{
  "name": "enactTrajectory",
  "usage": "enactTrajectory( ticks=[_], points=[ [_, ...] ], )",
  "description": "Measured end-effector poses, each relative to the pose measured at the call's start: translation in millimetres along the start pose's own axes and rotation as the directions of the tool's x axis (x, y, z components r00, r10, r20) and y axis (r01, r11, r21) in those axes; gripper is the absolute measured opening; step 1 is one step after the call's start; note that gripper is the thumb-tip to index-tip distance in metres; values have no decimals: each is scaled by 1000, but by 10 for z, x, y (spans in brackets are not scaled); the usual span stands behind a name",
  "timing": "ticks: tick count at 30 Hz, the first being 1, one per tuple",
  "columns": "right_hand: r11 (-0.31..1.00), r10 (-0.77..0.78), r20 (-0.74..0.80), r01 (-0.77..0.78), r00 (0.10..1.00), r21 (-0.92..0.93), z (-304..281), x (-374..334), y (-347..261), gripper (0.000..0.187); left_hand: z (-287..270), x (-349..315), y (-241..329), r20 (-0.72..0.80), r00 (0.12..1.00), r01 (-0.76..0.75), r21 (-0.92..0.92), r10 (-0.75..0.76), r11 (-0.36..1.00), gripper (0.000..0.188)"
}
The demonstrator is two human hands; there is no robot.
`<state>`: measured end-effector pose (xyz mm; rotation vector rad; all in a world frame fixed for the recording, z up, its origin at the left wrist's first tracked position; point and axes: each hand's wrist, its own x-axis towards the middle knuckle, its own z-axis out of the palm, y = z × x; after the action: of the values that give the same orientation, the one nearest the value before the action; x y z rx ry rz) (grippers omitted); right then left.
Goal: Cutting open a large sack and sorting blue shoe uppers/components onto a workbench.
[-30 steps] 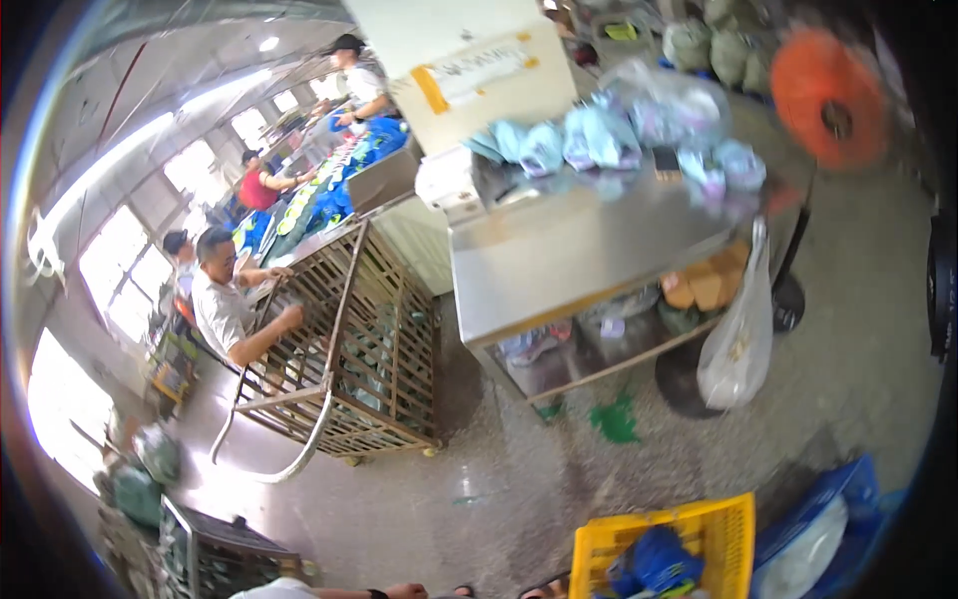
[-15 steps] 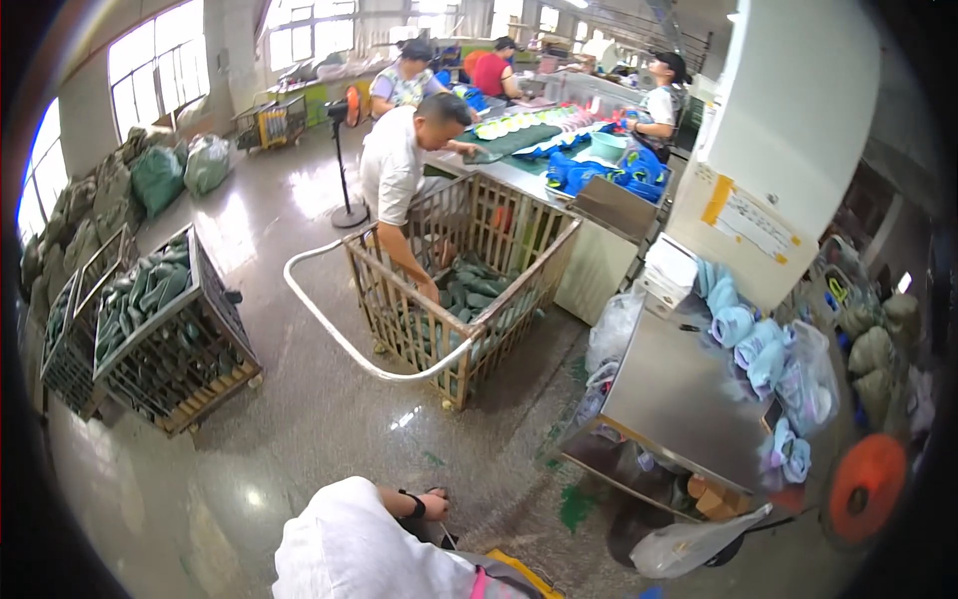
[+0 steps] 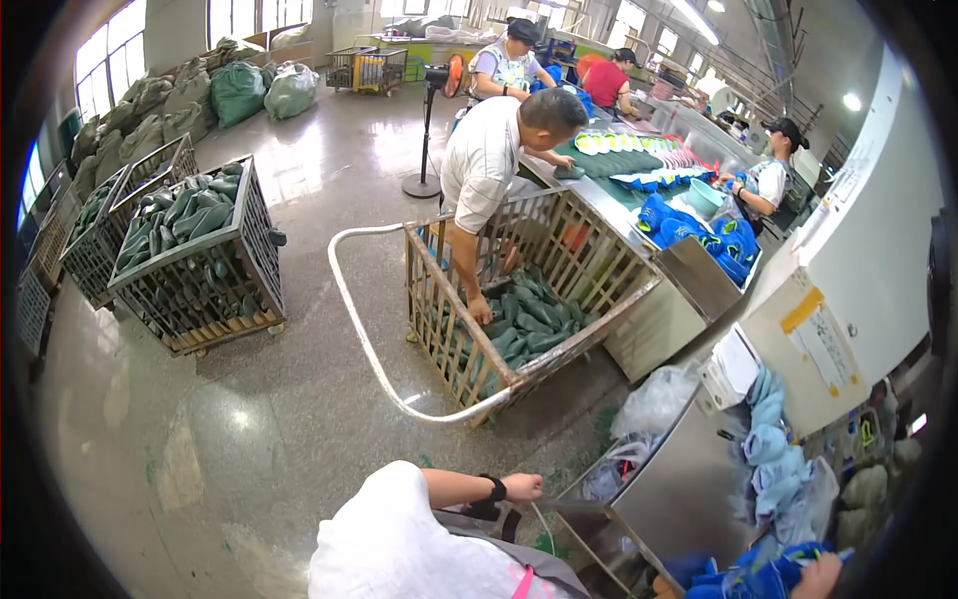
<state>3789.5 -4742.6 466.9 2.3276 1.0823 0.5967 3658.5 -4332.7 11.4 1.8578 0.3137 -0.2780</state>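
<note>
My left hand (image 3: pixel 524 487) is closed at the near corner of a metal-topped table (image 3: pixel 689 479), a black band on its wrist. A thin white cord hangs just below it; what the fingers hold, if anything, I cannot make out. At the lower right, my right hand (image 3: pixel 818 577) grips a bunch of blue shoe uppers (image 3: pixel 743 581) with yellow-green trim, partly cut off by the frame's edge. Light blue rolled pieces (image 3: pixel 768 449) lie along the table's far side, beside a clear plastic bag.
A co-worker (image 3: pixel 484 165) reaches into a slatted metal cart (image 3: pixel 524 374) of dark green shoe lasts (image 3: pixel 524 314); its white curved handle (image 3: pixel 364 334) juts out. Another loaded cart (image 3: pixel 225 285) stands left. A white cabinet (image 3: pixel 868 240) rises at right. Several people work at a long table.
My view has swung, so the carts sit differently in the picture. My right hand has come into view at the lower right with blue shoe uppers. My left hand is now nearer the metal-topped table.
</note>
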Motion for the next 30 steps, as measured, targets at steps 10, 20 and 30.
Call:
enactTrajectory(
  ticks=[10,20,30],
  points=[
    [915,-13,-6,14,1000,402,3185,1465,-835,14,410,796,694,56,979,-195,-11,196,981,35],
    [650,7,-262,195,965,734,3094,1863,-434,12,1788,1881,2044,-79,977,-197,7,197,980,115],
    [470,351,-577,394,738,790,3232,2210,548,12,1971,2454,3050,-451,867,-170,133,213,976,106]
  ],
)
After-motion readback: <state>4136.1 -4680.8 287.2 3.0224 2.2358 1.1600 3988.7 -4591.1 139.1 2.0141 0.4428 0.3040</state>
